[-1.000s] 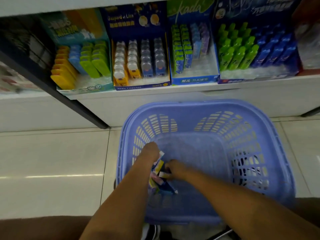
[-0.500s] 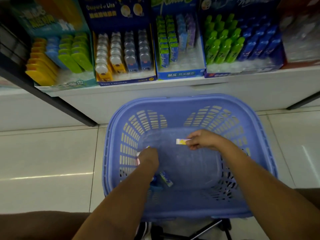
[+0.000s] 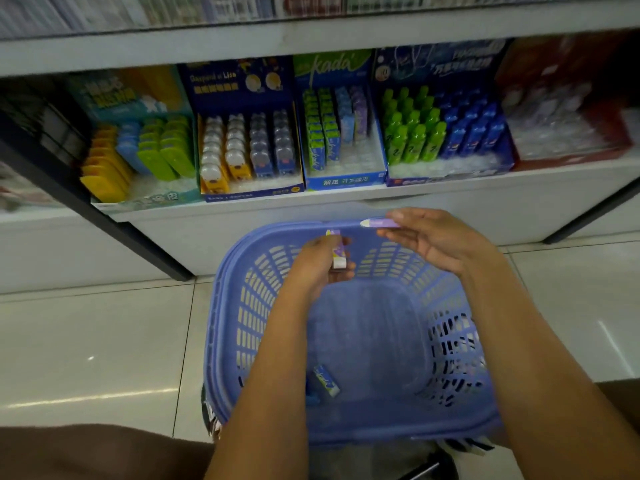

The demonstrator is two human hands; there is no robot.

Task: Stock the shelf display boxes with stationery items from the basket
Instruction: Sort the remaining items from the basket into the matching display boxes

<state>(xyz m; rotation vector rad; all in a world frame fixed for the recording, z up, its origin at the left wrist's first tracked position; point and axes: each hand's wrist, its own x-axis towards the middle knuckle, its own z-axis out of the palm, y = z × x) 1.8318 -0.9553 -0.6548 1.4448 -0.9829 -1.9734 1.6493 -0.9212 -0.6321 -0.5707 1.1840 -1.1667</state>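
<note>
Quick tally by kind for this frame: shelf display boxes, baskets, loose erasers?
Display boxes: 5
Basket: 1
Loose erasers: 3. These are the first purple eraser in the left hand, the second purple eraser in the right hand, and the blue eraser on the basket floor.
Total: 9
A blue bit beside the left forearm may be a fourth eraser; cannot tell.

Past the fingers [image 3: 415, 216] of the right hand [image 3: 433, 244], the basket rim [image 3: 298, 226] and shelf front [image 3: 242, 233] block low passage. Above them, the kada box [image 3: 346, 182] has bare room at its front.
</note>
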